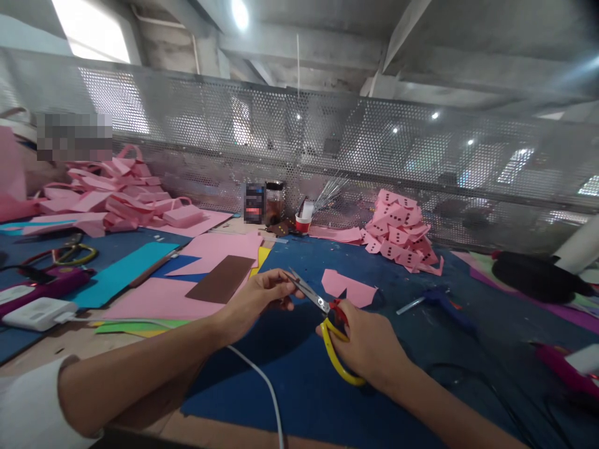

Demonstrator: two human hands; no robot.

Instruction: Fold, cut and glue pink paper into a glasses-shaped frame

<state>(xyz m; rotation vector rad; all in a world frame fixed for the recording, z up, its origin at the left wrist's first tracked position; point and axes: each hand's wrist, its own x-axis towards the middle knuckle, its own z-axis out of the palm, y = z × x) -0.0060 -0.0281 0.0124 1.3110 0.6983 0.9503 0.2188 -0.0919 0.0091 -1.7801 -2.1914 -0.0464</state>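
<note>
My right hand is wrapped round the handles of a pair of scissors, which have one yellow loop and a red part. The blades point up and left, slightly parted, their tips at the fingers of my left hand. Thumb and fingertips of that hand are pinched together at the blades; what they hold is too small to make out, perhaps a dark scrap. Just beyond the scissors a cut pink paper piece lies on the blue mat. A brown paper rectangle rests on pink sheets left of my left hand.
Pink paper bags are heaped at the back left. Dotted pink pieces form a pile at the back right. A blue glue gun lies to the right. A white cable crosses the mat. Another scissors lies far left.
</note>
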